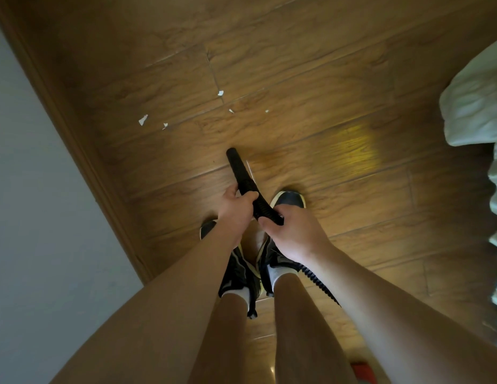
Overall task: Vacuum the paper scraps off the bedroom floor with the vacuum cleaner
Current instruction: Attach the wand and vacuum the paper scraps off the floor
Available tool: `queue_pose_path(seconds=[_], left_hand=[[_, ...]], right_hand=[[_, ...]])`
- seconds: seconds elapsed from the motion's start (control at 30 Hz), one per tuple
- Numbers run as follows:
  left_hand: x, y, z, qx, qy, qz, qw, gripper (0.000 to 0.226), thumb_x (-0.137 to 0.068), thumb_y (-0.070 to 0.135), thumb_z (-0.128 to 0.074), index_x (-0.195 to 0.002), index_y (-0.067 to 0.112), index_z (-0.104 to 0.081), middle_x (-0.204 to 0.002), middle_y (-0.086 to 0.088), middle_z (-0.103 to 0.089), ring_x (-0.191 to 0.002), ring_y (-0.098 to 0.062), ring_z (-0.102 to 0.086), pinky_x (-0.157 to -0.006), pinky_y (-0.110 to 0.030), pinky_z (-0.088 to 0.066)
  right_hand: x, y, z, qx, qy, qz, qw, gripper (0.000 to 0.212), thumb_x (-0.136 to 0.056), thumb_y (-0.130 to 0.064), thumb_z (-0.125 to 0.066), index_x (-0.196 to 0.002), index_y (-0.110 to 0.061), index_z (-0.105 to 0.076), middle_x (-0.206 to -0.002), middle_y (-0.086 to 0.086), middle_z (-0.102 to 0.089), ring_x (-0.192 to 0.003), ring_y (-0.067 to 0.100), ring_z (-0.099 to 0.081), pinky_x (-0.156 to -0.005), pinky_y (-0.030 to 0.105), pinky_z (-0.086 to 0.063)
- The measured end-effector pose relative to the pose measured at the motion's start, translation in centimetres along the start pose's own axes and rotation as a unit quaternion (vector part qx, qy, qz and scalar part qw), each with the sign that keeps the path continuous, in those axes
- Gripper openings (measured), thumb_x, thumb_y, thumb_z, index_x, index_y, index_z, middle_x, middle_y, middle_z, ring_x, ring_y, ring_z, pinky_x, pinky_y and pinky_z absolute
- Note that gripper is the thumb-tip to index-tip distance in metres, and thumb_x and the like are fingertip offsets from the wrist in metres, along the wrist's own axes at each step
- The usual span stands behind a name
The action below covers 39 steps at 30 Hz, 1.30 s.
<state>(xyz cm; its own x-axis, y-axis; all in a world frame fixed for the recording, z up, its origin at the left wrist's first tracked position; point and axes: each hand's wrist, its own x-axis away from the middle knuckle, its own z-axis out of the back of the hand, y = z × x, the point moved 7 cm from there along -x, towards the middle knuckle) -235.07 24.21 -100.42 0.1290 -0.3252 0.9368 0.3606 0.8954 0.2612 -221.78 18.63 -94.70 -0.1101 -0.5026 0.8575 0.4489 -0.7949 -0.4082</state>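
The person's left hand [236, 206] and right hand [293, 231] both wrap curled fingers around the black ribbed vacuum hose [240, 173], the left farther along it and the right nearer the body. The hose's open tip hangs over the wooden floor [311, 79], just beyond the shoes [289, 198]. The 5 paper scraps [143, 119] lie farther off in a loose line from far left toward centre, well apart from the tip. A quick sweep or stray airflow could scatter the light scraps toward the skirting board [75, 139] on the left, where the tip would struggle to reach them. The 2 smallest bits could be missed against the wood grain. The hose trailing behind the right forearm could snag a foot or tug the bedding [474, 106] on the right. The vacuum's body is out of frame, so whether it is running cannot be told. The tip seems to be a bare hose end rather than a fitted nozzle, though the dark plastic hides detail. The hose is covered where the hands grip it, and a red object [358, 367] at the near edge is cut off beyond naming.
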Motion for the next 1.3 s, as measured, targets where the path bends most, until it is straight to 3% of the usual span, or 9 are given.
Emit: queue_pose_path(seconds=[0.17,0.27,0.6,0.8,0.97,1.07,1.17,1.3], left_hand=[[0.7,0.8,-0.9,0.01,-0.006,-0.001,1.0,0.045,-0.096,0.014,-0.063,-0.14,0.021,-0.054,-0.111,-0.005,-0.07,-0.1,-0.025,-0.071,-0.092,-0.046,-0.06],[1.1,1.7,-1.7,0.008,-0.02,-0.006,1.0,0.047,-0.097,0.013,-0.063,-0.142,0.024,-0.052,-0.11,-0.004,-0.07,-0.101,-0.025,-0.071,-0.093,-0.046,-0.059],[1.7,5.1,-4.3,-0.025,-0.025,-0.023,0.999,0.054,-0.095,0.016,-0.067,-0.146,0.026,-0.05,-0.104,-0.002,-0.071,-0.097,-0.024,-0.073,-0.093,-0.046,-0.059],[2.0,7.2,-6.3,-0.028,-0.041,-0.045,0.998,0.048,-0.094,0.014,-0.069,-0.139,0.02,-0.056,-0.101,-0.006,-0.072,-0.094,-0.029,-0.074,-0.086,-0.049,-0.061],[1.7,8.0,-7.8,-0.051,-0.045,-0.058,0.996,0.027,-0.093,0.015,-0.069,-0.112,0.03,-0.058,-0.093,-0.008,-0.071,-0.077,-0.026,-0.072,-0.07,-0.038,-0.062],[1.2,8.5,-8.3,-0.071,-0.037,-0.073,0.994,0.027,-0.091,0.02,-0.07,-0.114,0.028,-0.059,-0.092,-0.008,-0.07,-0.067,-0.021,-0.065,-0.059,-0.029,-0.053],[0.6,8.8,-8.6,-0.084,-0.039,-0.074,0.993,0.04,-0.09,0.024,-0.071,-0.128,0.027,-0.058,-0.098,-0.006,-0.071,-0.074,-0.021,-0.069,-0.058,-0.029,-0.054],[-0.1,9.3,-8.5,-0.08,-0.045,-0.076,0.993,0.028,-0.09,0.024,-0.071,-0.114,0.031,-0.059,-0.092,-0.006,-0.071,-0.081,-0.026,-0.071,-0.07,-0.038,-0.062]], right_hand=[[0.6,0.4,1.2,-0.023,-0.003,-0.006,1.0,0.03,-0.098,-0.045,-0.057,-0.081,-0.02,-0.062,-0.059,-0.005,-0.062,-0.045,0.004,-0.056,-0.042,0.016,-0.032],[0.8,0.3,2.1,-0.026,0.005,-0.006,1.0,0.033,-0.098,-0.046,-0.057,-0.08,-0.018,-0.061,-0.066,0.0,-0.064,-0.053,0.015,-0.057,-0.047,0.026,-0.036],[0.2,0.5,5.7,-0.081,0.009,-0.019,0.997,0.032,-0.099,-0.041,-0.057,-0.086,-0.013,-0.067,-0.066,0.005,-0.066,-0.058,0.026,-0.064,-0.051,0.035,-0.046],[-0.4,1.0,7.9,-0.123,0.009,-0.044,0.991,0.036,-0.1,-0.041,-0.057,-0.091,-0.009,-0.072,-0.072,0.02,-0.07,-0.064,0.04,-0.068,-0.052,0.046,-0.052],[-0.8,1.8,8.9,-0.165,0.005,-0.077,0.983,0.037,-0.101,-0.036,-0.057,-0.089,-0.004,-0.07,-0.062,0.012,-0.064,-0.044,0.021,-0.061,-0.044,0.028,-0.045],[-1.3,2.1,9.0,-0.221,-0.006,-0.107,0.969,0.041,-0.101,-0.033,-0.058,-0.093,0.006,-0.068,-0.068,0.016,-0.065,-0.047,0.024,-0.061,-0.048,0.032,-0.046],[-1.7,2.2,9.0,-0.27,-0.005,-0.14,0.953,0.041,-0.101,-0.031,-0.059,-0.096,0.009,-0.067,-0.072,0.017,-0.065,-0.049,0.027,-0.059,-0.05,0.034,-0.047],[-1.9,1.6,9.0,-0.285,-0.005,-0.152,0.946,0.039,-0.101,-0.03,-0.06,-0.096,0.008,-0.067,-0.071,0.016,-0.066,-0.052,0.028,-0.059,-0.05,0.035,-0.048]])
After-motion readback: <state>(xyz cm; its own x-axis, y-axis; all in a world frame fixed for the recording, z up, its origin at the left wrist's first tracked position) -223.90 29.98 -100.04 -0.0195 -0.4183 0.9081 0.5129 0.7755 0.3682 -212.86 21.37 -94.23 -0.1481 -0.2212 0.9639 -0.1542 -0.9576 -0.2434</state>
